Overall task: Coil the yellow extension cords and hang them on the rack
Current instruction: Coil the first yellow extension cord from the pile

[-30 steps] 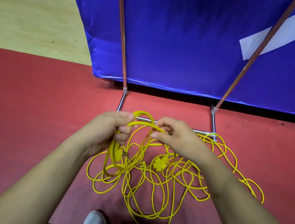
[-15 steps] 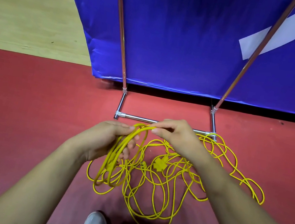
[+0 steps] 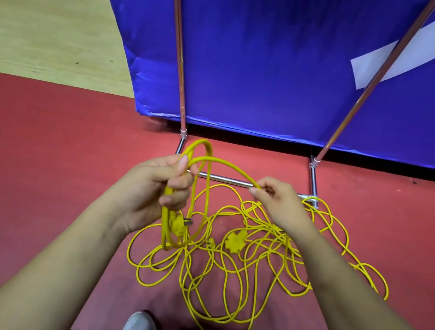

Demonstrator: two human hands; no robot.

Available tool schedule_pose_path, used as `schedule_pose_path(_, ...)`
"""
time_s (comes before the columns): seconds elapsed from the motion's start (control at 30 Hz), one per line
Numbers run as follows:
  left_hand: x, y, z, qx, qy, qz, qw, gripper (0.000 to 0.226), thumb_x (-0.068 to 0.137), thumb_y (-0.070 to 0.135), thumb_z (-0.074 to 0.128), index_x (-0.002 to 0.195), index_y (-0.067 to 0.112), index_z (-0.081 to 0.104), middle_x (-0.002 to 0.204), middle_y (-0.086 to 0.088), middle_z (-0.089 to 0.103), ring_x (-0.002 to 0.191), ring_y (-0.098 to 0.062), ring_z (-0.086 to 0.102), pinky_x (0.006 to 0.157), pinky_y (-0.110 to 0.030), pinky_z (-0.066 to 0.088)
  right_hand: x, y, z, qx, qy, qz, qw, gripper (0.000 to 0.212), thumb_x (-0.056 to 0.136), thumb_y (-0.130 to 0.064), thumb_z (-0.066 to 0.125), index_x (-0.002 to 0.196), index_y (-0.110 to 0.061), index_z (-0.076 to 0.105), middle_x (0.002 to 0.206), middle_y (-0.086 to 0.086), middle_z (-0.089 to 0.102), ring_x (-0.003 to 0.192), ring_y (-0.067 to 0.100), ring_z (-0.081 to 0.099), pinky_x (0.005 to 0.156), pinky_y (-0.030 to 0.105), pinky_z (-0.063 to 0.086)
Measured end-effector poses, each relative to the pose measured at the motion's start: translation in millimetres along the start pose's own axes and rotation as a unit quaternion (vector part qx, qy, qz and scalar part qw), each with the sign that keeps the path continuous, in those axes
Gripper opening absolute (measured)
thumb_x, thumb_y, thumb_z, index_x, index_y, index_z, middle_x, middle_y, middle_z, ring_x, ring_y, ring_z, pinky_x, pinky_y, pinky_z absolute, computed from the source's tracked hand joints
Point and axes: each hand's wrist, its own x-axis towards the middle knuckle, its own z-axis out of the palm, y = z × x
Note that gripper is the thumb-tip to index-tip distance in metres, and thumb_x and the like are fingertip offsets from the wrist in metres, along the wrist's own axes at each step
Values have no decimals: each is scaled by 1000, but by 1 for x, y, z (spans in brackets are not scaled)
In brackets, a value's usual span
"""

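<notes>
Yellow cord [image 3: 228, 163] in left hand [image 3: 149, 185] fingers [image 3: 178, 184], pinched by right hand [image 3: 281, 204].

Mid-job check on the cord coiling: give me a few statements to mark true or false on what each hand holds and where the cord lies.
1. The left hand grips several loops of the yellow cord. True.
2. The right hand holds nothing. False: the right hand pinches the strand that arches over from the left hand.
3. A plug hangs just below the left hand. True.
4. Nearly all the cord is already coiled. False: most of it lies in a loose tangle on the red floor.
</notes>
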Motion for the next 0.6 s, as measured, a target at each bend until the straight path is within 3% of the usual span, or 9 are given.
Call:
schedule_pose_path(0.13, 0, 2, -4, -50, -30, 10, 998, 22, 89, 20, 50, 91, 2, 63, 49, 6, 33, 33, -3, 27, 44, -24, 16, 2, 33, 12, 3, 22, 54, 998, 21, 89, -9, 65, 71, -14, 55, 56, -9, 42, 45, 1, 34, 47, 15, 28)
schedule_pose_path(0.27, -2, 9, -9, -109, -77, 49, 990, 13, 87, 19, 56, 90, 7, 56, 54, 7, 42, 43, -8, 40, 48, -22, 34, -5, 64, 20, 12, 24, 143, 989, 25, 90, -14, 65, 69, -12, 51, 57, -5, 39, 49, 7, 32, 47, 22, 28)
schedule_pose_path(0.4, -1, 12, -9, -43, 37, 71, 996, 17, 91, 23, 43, 91, 10, 55, 62, 0, 55, 52, -16, 54, 51, -22, 45, -13, 60, 35, 170, 0, 237, 957, 15, 92, -16, 64, 86, -10, 51, 67, 7, 65, 54, 13, 58, 50, 22, 39)
schedule_pose_path(0.47, 3, 11, -6, 6, 63, 81, 995, 22, 93, 28, 43, 98, 10, 56, 57, 0, 50, 48, -15, 49, 48, -22, 40, -12, 46, 40, 208, -38, 259, 943, 19, 93, -17, 63, 82, -13, 48, 63, 8, 62, 48, 18, 55, 46, 23, 39)
schedule_pose_path(0.53, 7, 9, -4, 59, 80, 86, 991, 35, 93, 33, 44, 111, 6, 57, 54, 1, 41, 45, -13, 39, 45, -21, 35, -9, 27, 39, 148, -77, 225, 960, 21, 91, -19, 65, 75, -14, 53, 58, 7, 56, 42, 14, 42, 43, 21, 32)
schedule_pose_path(0.6, 10, 6, -6, 117, 98, 76, 985, 38, 92, 34, 47, 113, 4, 58, 55, 2, 45, 45, -11, 41, 42, -20, 38, -8, 0, 29, 30, -145, 162, 976, 21, 88, -22, 70, 72, -10, 62, 53, 2, 54, 39, 12, 34, 41, 18, 26)
